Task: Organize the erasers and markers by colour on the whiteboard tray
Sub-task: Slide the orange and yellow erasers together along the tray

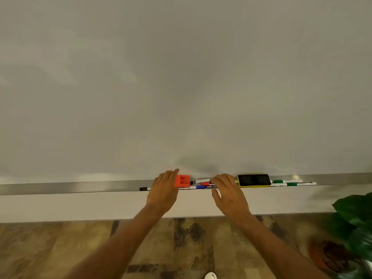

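Observation:
A metal whiteboard tray (70, 187) runs across the view. On it stands a red eraser (182, 181), with my left hand (164, 190) wrapped around its left side. Right of it lies a jumble of markers: a black-capped one (198, 181), a red one (205, 183) and a blue one (200, 187). My right hand (227, 191) hovers over their right ends with fingers spread. A black marker tip (144, 188) pokes out left of my left hand. Further right sit a yellow eraser with a black felt face (254, 180) and two green markers (278, 181) (292, 184).
The whiteboard (181, 87) fills the upper view. Below the tray is a white wall strip, then a wooden floor (60, 248). A potted plant (354, 228) stands at the lower right. A white shoe tip (210, 275) shows at the bottom edge.

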Motion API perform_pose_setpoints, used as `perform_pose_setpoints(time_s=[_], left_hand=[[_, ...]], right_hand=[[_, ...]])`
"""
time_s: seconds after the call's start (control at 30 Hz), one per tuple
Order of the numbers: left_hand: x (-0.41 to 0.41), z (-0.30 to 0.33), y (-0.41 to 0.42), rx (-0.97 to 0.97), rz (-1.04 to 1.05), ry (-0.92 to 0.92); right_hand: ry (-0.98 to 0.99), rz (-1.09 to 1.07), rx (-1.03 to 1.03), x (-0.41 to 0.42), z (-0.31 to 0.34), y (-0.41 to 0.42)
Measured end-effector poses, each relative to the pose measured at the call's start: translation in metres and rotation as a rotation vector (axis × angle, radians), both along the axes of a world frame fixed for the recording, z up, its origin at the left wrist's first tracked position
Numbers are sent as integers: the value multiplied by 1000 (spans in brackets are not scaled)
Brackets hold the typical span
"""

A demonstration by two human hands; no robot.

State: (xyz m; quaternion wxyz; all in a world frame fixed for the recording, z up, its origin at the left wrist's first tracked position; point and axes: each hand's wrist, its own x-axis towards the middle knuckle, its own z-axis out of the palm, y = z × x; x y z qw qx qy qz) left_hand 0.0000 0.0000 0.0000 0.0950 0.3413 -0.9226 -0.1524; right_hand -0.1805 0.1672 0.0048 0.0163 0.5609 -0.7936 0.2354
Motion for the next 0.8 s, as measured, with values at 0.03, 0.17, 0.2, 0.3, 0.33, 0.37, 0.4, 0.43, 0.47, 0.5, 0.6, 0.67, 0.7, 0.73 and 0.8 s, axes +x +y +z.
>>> perform_pose_setpoints(time_s=[0.03,0.17,0.2,0.3,0.33,0.37,0.4,0.43,0.47,0.5,0.6,0.67,0.7,0.73,0.8], left_hand=[[-9,-5,-3,-27,-33,-50],[-36,-32,-19,-25,-60,-184],[-40,-40,-22,-1,-67,-210],[-46,-60,-33,4,-119,-304],[-47,-66,-38,6,-140,-326],[-49,-71,-42,0,-164,-350],[-50,-76,-47,-19,-192,-368],[-50,-80,-51,-47,-221,-391],[-51,-83,-54,-85,-255,-414],[-53,-85,-56,-123,-288,-445],[-55,-89,-64,-193,-348,-532],[-57,-91,-69,-197,-356,-571],[-57,-92,-71,-191,-358,-579],[-57,-93,-73,-188,-362,-580],[-58,-96,-75,-190,-375,-575]], right_hand=[[-14,5,-7,-8,-3,-3],[-60,-13,54,-31,-21,-7],[-74,-17,82,-34,-26,-7],[-92,-33,137,-40,-41,-3],[-89,-30,146,-42,-46,-2],[-89,-24,149,-44,-48,-1],[-93,-17,143,-46,-51,0],[-100,-17,140,-48,-52,0],[-102,-20,135,-49,-55,1],[-104,-33,139,-50,-57,2],[-102,-74,167,-49,-64,4],[-109,-69,179,-48,-70,4],[-116,-71,184,-48,-73,4],[-116,-82,188,-48,-75,4],[-93,-116,198,-51,-76,3]])
